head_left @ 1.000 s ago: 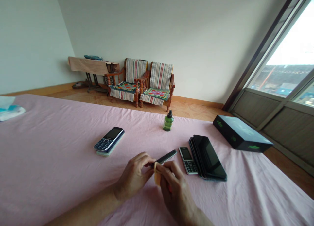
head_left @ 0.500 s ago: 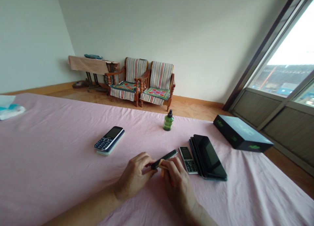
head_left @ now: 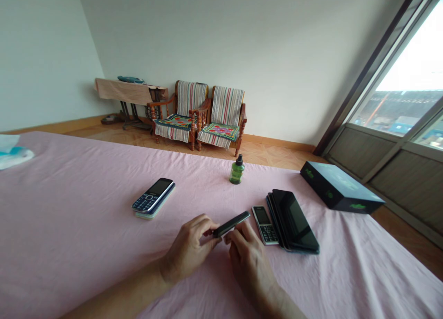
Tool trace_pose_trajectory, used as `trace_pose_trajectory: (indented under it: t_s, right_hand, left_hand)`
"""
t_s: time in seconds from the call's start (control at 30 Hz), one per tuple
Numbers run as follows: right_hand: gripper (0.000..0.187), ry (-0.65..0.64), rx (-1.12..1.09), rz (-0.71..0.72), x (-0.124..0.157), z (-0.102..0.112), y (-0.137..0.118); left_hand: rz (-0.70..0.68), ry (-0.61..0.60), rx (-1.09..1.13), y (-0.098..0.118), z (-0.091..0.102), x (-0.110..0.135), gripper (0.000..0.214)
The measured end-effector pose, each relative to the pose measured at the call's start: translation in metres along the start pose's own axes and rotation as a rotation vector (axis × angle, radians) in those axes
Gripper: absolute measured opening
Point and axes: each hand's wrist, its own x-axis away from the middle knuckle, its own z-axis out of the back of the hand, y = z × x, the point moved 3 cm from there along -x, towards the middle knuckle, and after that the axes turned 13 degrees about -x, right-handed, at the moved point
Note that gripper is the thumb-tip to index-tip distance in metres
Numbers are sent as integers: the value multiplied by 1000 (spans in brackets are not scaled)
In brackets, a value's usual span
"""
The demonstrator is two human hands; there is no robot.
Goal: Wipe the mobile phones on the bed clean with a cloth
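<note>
Between the thumb and fingers of my left hand is a slim dark phone, gripped at its near end and tilted edge-on above the pink sheet. My right hand is closed, its curled fingers against or just below the phone's lower edge. Whatever those fingers hold is hidden now. Just right of my hands lies a small keypad phone with a silver rim. It touches a stack of dark touchscreen phones. To the left, a blue-black keypad phone rests on top of another phone or case.
A green spray bottle stands beyond my hands. At the right edge lies a black box with green print. A tissue pack sits at far left on the pink sheet. Two wooden chairs stand by the wall.
The yellowish cloth-like piece that showed at my right fingers is out of sight now, and those fingers have shifted slightly under the phone. My left hand keeps the phone in place.
</note>
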Motion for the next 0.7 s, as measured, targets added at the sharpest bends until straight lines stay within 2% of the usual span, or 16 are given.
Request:
trace_pose_trajectory:
  t_s: [0.13,0.33,0.43,0.6,0.7]
  right_hand:
    - [27,32,38,-65,0,7,10]
    - [26,127,24,55,1,14,-7]
    - [24,179,45,63,2,16,-8]
    - [23,83,54,3,1,9,-1]
    - [24,81,66,22,1,7,-2]
  left_hand:
    - [-5,23,-32,3,1,0,9]
    - [-2,7,-43,3,3,-1,6]
    - [-5,-1,-41,4,3,-2,5]
    - [-8,-5,-21,3,2,-1,9]
    - [-12,-6,-18,2,1,-1,10]
